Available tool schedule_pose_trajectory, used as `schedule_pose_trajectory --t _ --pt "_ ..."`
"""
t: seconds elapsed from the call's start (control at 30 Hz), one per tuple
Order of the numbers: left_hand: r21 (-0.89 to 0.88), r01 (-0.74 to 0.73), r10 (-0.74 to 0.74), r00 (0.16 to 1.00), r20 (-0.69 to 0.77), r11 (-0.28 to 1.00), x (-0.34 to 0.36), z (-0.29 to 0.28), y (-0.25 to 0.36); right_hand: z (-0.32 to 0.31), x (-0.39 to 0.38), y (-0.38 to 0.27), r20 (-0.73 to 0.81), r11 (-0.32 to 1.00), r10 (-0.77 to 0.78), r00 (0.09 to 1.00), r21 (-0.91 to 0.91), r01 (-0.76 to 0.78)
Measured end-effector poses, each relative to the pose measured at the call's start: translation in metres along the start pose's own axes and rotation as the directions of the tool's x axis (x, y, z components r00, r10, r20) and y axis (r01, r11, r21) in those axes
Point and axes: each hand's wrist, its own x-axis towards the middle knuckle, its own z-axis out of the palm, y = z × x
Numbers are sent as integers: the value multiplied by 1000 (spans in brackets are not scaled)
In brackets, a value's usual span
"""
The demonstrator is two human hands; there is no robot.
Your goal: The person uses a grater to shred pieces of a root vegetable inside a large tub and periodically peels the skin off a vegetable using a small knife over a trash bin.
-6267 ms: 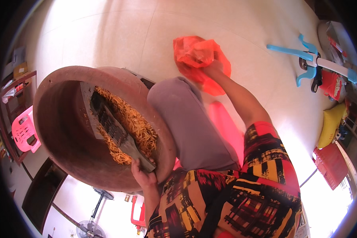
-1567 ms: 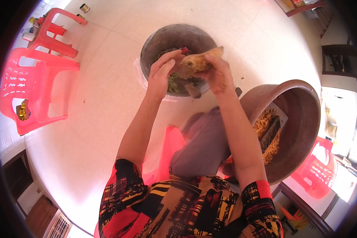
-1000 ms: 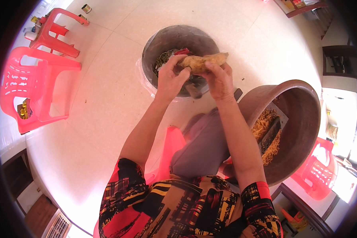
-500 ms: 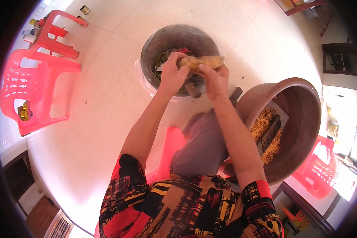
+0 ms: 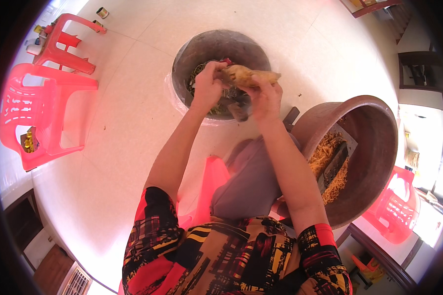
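My left hand (image 5: 209,88) and my right hand (image 5: 266,101) both grip an elongated yellow-brown root (image 5: 246,74), left at one end, right from below near the other. It is held above a dark round bin (image 5: 192,49) with a plastic liner, which holds leafy scraps, something red and a brown piece, partly hidden by my hands. Beside my right forearm, a large brown clay tub (image 5: 371,147) tilts, with a dark grater (image 5: 334,167) on a board among orange shreds (image 5: 325,147).
Pink plastic chairs stand at the left (image 5: 19,108) and lower right (image 5: 394,206). A red stool (image 5: 66,39) bearing small items is at the upper left, with cans (image 5: 102,12) nearby. My grey-trousered knee (image 5: 246,182) is between my forearms.
Since the earliest frame, the view has turned, the red bag has left it, and both hands now hold the root. Over the last second, the root and hands have shifted only slightly.
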Motion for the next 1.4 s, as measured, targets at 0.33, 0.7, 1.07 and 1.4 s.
schedule_pose_trajectory --t 0.33,0.7,1.07,1.4 --pt "135 160 -156 987 -42 978 1 -30 5 -7 8 -1 6 985 80 997 153 -80" --pt "253 -81 129 975 -181 964 -20 4 28 0 3 -3 43 995 61 997 74 -64" --pt "164 35 -34 999 -7 986 -7 -16 29 6 2 -9 58 999 7 998 -36 -5" --pt "431 15 -1 999 -32 902 -5 -16 26 1 1 2 52 928 -102 993 -355 114"
